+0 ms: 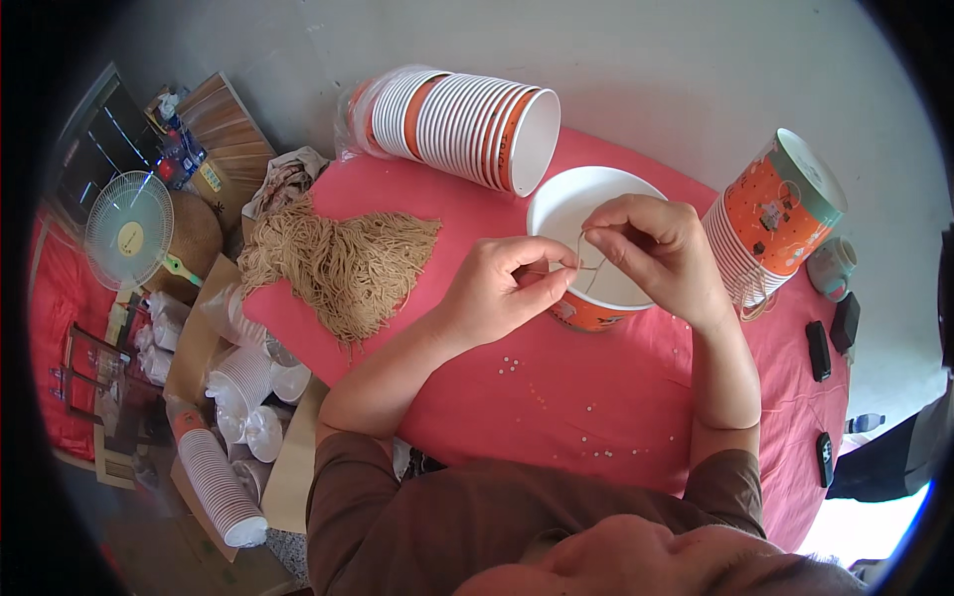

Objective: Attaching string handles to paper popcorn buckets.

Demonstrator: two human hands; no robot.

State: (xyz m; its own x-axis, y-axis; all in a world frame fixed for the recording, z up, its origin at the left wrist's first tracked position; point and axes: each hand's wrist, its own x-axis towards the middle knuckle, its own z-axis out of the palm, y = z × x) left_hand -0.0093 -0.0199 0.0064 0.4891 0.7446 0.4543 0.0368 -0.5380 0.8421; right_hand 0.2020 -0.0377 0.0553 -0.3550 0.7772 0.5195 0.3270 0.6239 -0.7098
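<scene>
My left hand (505,286) pinches a thin tan cord (590,268) between thumb and fingertips. The same cord is pinched by my right hand (664,250), and it makes a small loop between the two hands. Both hands are above the mouth of a large paper bucket (588,316), white inside with an orange printed outside, standing upright on the table. To the left of my left hand lies a thick bundle of loose tan cords (363,266).
The table has a red cloth (467,397) with small white bits scattered on it. A stack of paper buckets (457,119) lies on its side at the back; an upside-down stack (760,223) stands right. Dark small devices (818,351) lie at the right edge. A carton (298,457) with cups stands left.
</scene>
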